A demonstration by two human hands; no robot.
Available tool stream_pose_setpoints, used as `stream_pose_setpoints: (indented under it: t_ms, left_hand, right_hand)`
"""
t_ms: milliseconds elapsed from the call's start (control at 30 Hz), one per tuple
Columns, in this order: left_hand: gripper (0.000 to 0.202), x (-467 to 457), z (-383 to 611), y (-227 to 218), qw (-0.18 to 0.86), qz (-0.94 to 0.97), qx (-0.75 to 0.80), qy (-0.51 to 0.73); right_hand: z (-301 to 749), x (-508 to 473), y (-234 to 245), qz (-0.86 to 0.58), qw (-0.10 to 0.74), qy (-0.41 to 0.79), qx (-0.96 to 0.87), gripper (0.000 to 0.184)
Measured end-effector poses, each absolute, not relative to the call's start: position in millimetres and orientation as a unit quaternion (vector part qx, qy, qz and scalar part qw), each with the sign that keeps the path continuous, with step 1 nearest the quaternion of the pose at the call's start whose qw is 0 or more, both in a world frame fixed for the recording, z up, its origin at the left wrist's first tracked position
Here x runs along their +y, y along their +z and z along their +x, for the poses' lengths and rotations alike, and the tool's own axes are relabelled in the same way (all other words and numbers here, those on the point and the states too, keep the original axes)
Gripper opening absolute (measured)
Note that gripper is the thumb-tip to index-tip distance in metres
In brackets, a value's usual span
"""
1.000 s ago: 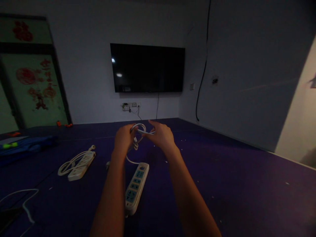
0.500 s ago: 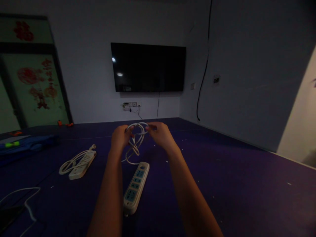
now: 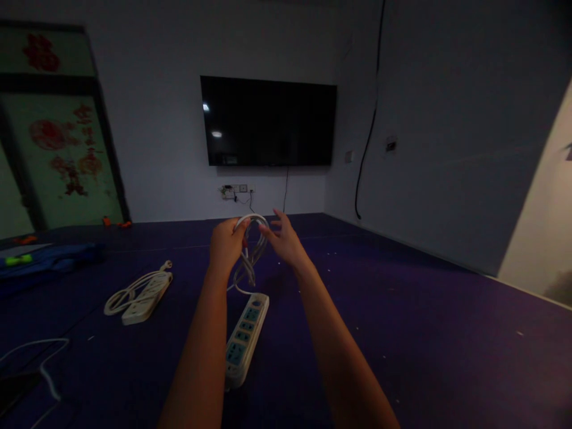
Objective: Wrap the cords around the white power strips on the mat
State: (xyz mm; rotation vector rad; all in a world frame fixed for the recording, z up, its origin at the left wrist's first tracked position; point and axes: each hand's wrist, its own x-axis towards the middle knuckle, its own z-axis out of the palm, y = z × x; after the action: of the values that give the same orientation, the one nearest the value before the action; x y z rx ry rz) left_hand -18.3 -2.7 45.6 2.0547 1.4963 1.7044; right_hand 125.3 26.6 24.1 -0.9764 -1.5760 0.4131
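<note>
A white power strip with blue sockets lies on the dark purple floor in front of me. Its white cable rises in gathered loops between my hands. My left hand is closed round the top of the loops. My right hand is just right of the loops; its thumb and forefinger touch the cable while the other fingers stretch out.
A second white power strip with a coiled cord lies on the floor to the left. A loose white cord lies at bottom left. Blue items sit by the far left. A black TV hangs on the far wall.
My hands have come closer together and the cable loops are bunched tighter. My right hand's fingers have spread out from a closed grip.
</note>
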Motion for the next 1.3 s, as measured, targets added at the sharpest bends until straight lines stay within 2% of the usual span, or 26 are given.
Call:
stream_pose_setpoints:
  t_ms: [100, 233, 333, 433, 500, 633, 667, 767, 833, 967, 1133, 1233, 1300]
  left_hand:
    - [0.039, -4.7, -19.7, 46.4, 0.053, 0.65, 0.472, 0.594]
    - [0.038, -10.2, -22.7, 50.5, 0.078, 0.658, 0.429, 0.614]
    - [0.037, -13.9, -26.0, 53.2, 0.12, 0.679, 0.389, 0.61]
    - [0.037, -15.4, -29.4, 54.0, 0.151, 0.677, 0.36, 0.624]
    - [0.036, -14.9, -31.1, 53.7, 0.155, 0.659, 0.347, 0.649]
    - [0.037, -9.8, -33.7, 51.6, 0.138, 0.568, 0.328, 0.742]
    - [0.037, -7.8, -34.6, 50.9, 0.135, 0.541, 0.322, 0.765]
    - [0.035, -1.5, -37.9, 48.8, 0.129, 0.459, 0.311, 0.822]
    - [0.031, 2.1, -40.4, 48.0, 0.131, 0.402, 0.308, 0.852]
    - [0.02, 5.2, -43.7, 49.3, 0.169, 0.307, 0.307, 0.885]
    - [0.017, 2.9, -40.9, 53.2, 0.227, 0.267, 0.319, 0.881]
    - [0.017, 1.7, -36.6, 54.0, 0.252, 0.273, 0.321, 0.871]
    - [0.018, 1.6, -33.8, 53.9, 0.262, 0.285, 0.316, 0.866]
  right_hand:
    - [125.7, 32.8, 19.2, -0.378, 0.545, 0.262, -0.701, 0.052]
    - [119.3, 31.6, 17.6, -0.38, 0.491, 0.344, -0.704, 0.056]
    - [115.3, 31.3, 16.3, -0.349, 0.505, 0.434, -0.659, 0.055]
    - [114.3, 34.6, 13.3, -0.347, 0.515, 0.475, -0.623, 0.042]
    - [114.4, 39.4, 9.2, -0.367, 0.522, 0.459, -0.618, 0.041]
    - [117.0, 54.7, -4.4, -0.424, 0.562, 0.409, -0.581, 0.06]
    - [119.2, 58.8, -7.7, -0.443, 0.567, 0.393, -0.572, 0.055]
    - [132.6, 67.3, -12.0, -0.477, 0.568, 0.342, -0.577, 0.023]
    - [146.8, 68.8, -9.6, -0.482, 0.557, 0.316, -0.598, 0.024]
    - [183.3, 66.5, -2.0, -0.508, 0.494, 0.258, -0.657, 0.022]
    - [226.3, 63.6, -6.8, -0.593, 0.396, 0.165, -0.681, 0.03]
    - [238.2, 59.9, -11.5, -0.604, 0.316, 0.184, -0.708, 0.025]
    - [239.4, 56.5, -11.8, -0.602, 0.266, 0.207, -0.724, 0.032]
